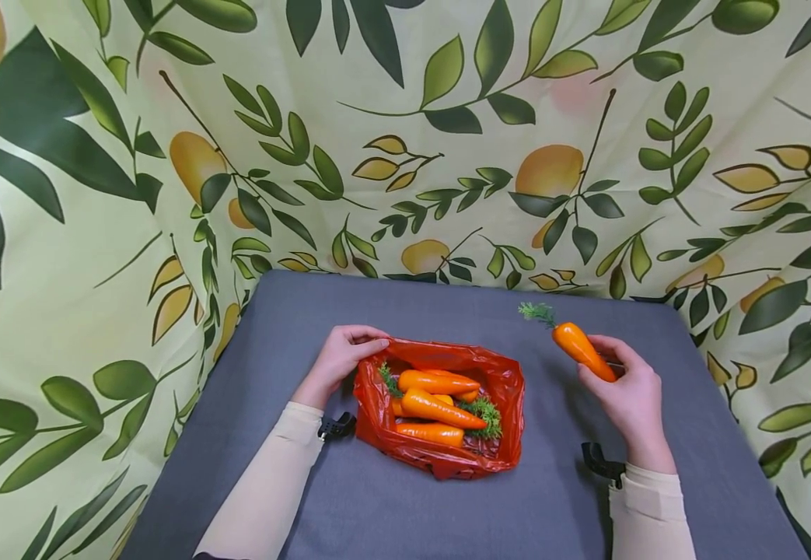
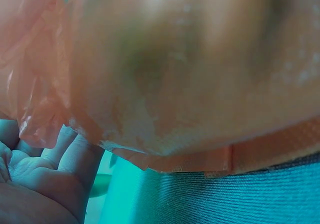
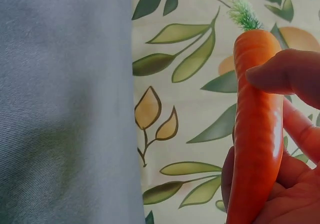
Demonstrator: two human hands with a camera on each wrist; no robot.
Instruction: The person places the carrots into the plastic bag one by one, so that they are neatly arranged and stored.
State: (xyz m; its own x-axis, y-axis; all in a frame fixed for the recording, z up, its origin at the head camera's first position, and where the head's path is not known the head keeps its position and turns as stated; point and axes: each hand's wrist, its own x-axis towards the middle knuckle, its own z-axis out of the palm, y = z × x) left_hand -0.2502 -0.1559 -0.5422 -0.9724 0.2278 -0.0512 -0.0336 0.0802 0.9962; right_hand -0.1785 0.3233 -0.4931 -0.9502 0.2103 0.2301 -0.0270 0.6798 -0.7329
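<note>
A red plastic bag (image 1: pixel 440 464) lies with its mouth spread on the table, several orange carrots (image 1: pixel 440 403) with green tops inside it. My left hand (image 1: pixel 338 359) pinches the bag's upper left rim between thumb and fingers. In the left wrist view, the bag's thin film (image 2: pixel 165 109) fills most of the picture and hides the left fingertips. Right of the bag, my right hand (image 1: pixel 625 386) holds a single carrot (image 1: pixel 580 350) above the table, its leafy top pointing up and left. The right wrist view shows the thumb across this carrot (image 3: pixel 257 129) and fingers behind it.
The table (image 1: pixel 475 517) has a dark grey cloth cover. Behind it and at both sides hangs a cream curtain (image 1: pixel 349 233) printed with leaves and fruit. Each wrist wears a black strap (image 1: pixel 601 463) over a light sleeve.
</note>
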